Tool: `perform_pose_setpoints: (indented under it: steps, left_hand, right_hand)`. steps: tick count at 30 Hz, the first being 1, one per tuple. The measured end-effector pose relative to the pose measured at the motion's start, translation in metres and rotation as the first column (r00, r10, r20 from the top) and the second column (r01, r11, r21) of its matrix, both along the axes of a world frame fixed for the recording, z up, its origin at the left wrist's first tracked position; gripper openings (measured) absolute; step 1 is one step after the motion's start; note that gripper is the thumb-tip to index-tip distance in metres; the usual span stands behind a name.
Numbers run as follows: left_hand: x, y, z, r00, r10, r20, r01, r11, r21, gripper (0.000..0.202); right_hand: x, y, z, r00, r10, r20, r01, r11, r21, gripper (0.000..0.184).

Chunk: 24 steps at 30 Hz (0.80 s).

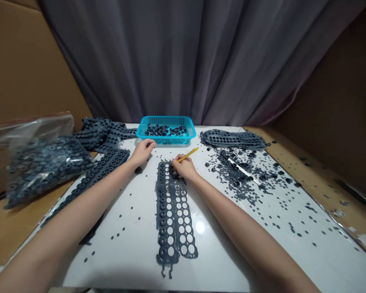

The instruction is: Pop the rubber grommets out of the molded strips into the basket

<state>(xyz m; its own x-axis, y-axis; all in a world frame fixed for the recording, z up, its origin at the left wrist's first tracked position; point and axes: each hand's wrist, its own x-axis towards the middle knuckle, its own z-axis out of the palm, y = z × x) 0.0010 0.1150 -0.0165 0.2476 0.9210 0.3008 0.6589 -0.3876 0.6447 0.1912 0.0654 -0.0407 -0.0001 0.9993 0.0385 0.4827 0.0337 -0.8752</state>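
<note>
My right hand (184, 166) is closed round a slim yellow stick-like tool (189, 154), slanting up to the right. It is over the far end of a dark rubber sheet (176, 219), which lies lengthwise in front of me. Ring-shaped pieces (162, 223) fill the sheet's left column, while white table shows through many round holes in the others. Just short of the blue basket, my left hand (142, 153) has its fingers curled together. A small dark bit shows at its fingertips, too small to name. Below that hand lies a small black piece (138, 170).
The blue basket (166, 141) holds small black parts. Ringed rubber strips (106, 167) and a clear bag of rings (49, 162) are at left. At right lie punched strips (234, 138), scattered black discs (240, 187) and a white stick (242, 170). A grey curtain (171, 57) hangs behind.
</note>
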Motion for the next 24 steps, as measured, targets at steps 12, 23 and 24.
perform_pose_setpoints:
  steps: [12,23,24]
  left_hand:
    - [0.032,0.094,0.033,0.875,0.211,0.435,-0.059,0.94,-0.337,0.019]
    - [0.015,0.122,0.038,0.841,0.268,0.469,-0.033,0.892,-0.451,0.039]
    - [0.013,0.122,0.04,0.85,0.259,0.458,-0.041,0.9,-0.433,0.042]
  right_hand:
    - [0.003,-0.001,-0.007,0.994,-0.003,-0.111,-0.001,0.999,-0.039,0.01]
    - [0.002,0.002,-0.008,0.988,0.005,-0.156,-0.01,0.999,-0.03,0.011]
    - [0.002,0.001,-0.008,0.987,0.006,-0.16,-0.011,0.999,-0.033,0.011]
